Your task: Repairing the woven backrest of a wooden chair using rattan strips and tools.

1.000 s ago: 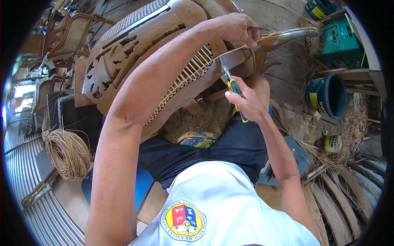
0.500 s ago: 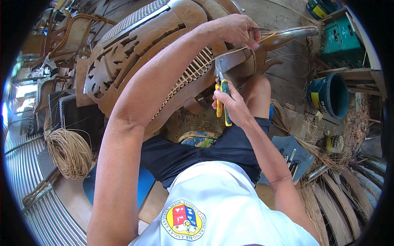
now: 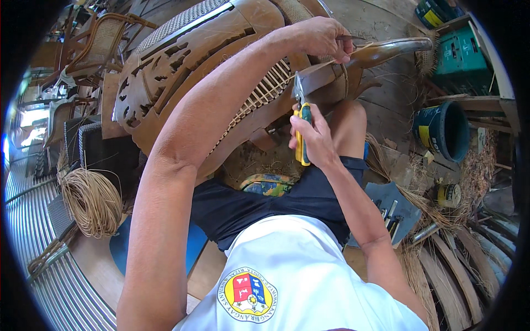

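Two bare hands work at one narrow, pale tan cane strand (image 3: 317, 68): the left hand (image 3: 330, 38) has its thumb and fingertips pressed together on the strand's far end, while the right hand (image 3: 316, 137) is clamped around metal-jawed pliers with yellow and dark green handles (image 3: 298, 91). A thin dark piece juts from between the left fingers, too small to identify. The pliers point away from the body, and their head overlaps the strand near its lower end; whether the metal touches it, I cannot tell. From there the strand meets a ladder-like weave of pale cane strips (image 3: 270, 83), set in a large brown varnished wooden chair (image 3: 248, 22) that lies at a slant beyond the knees. The chair's curved, glossy wooden arm (image 3: 395, 49) extends to the right, just past the left fingertips, and its panel with leafy cut-outs (image 3: 157, 77) sits to the left, beyond the left forearm. Farther out, a thick round coil of tan cane (image 3: 91, 203) lies well left of the person's black shorts (image 3: 237, 212), and a dark green plastic bucket with a yellow patch (image 3: 455, 132) leans on its side at the right, near a green plastic crate (image 3: 455, 58).
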Tool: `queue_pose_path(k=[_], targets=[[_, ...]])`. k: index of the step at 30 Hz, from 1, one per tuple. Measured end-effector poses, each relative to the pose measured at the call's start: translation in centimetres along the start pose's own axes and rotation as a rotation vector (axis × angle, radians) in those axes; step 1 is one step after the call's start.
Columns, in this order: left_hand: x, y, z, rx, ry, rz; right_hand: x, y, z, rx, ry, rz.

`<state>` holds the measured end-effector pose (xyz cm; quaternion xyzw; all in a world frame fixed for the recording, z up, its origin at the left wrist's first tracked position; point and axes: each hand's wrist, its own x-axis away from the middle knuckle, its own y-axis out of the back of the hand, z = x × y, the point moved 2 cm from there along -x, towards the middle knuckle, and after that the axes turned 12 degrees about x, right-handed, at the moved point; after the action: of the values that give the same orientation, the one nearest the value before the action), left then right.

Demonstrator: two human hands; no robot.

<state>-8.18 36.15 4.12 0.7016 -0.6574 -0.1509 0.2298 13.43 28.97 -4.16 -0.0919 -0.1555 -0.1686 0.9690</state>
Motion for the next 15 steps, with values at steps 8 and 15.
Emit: queue_pose_path(k=[8, 15], targets=[[4.3, 3.9, 0.7, 0.093, 0.008, -0.179, 18.5, 9.5, 1.1, 0.393, 0.043, -0.52], [11.1, -12.2, -3.5, 0.285, -0.118, 0.071, 32.2, 23.3, -20.0, 1.413, -0.831, -0.686]])
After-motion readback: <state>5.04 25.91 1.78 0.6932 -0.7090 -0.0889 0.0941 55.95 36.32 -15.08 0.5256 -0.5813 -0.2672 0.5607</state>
